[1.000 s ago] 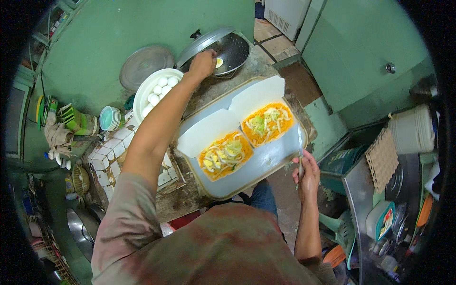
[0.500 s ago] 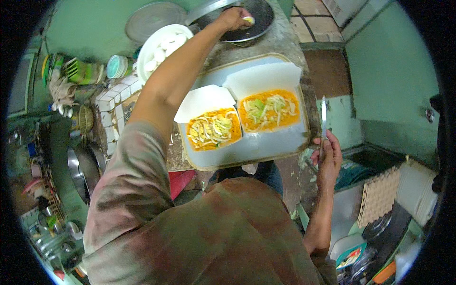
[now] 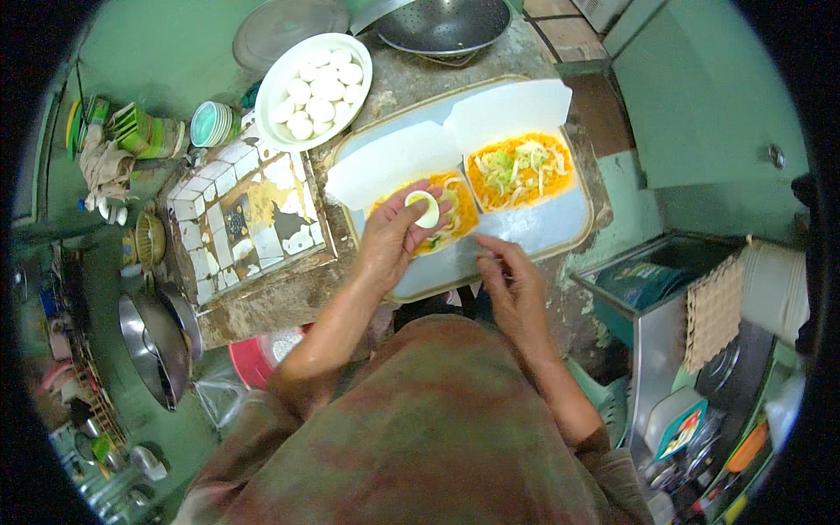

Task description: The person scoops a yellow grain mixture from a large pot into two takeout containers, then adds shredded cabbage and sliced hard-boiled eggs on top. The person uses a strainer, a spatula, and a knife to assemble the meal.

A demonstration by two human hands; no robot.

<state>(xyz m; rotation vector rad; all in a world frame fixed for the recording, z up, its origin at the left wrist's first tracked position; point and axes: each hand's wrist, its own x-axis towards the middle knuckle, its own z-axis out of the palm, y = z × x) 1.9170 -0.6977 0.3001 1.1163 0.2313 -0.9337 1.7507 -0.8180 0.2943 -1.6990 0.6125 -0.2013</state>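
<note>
My left hand pinches a half of a boiled egg over the left white takeaway box, partly hiding its food. Orange noodles with pale shredded topping show around my fingers. To its right lies a second open box, filled with orange noodles under shredded pale-green vegetable. Both boxes rest on a light blue tray. At the tray's near edge my right hand has its fingers curled; what it holds, if anything, I cannot make out.
A white bowl of peeled eggs stands behind the tray, beside a dark wok. A broken tiled stove top lies left. To the right are a metal-sided sink and a beige egg carton.
My left hand has come back from the wok to over the left box with the egg half. My right hand has moved left to the tray; the knife it held no longer shows.
</note>
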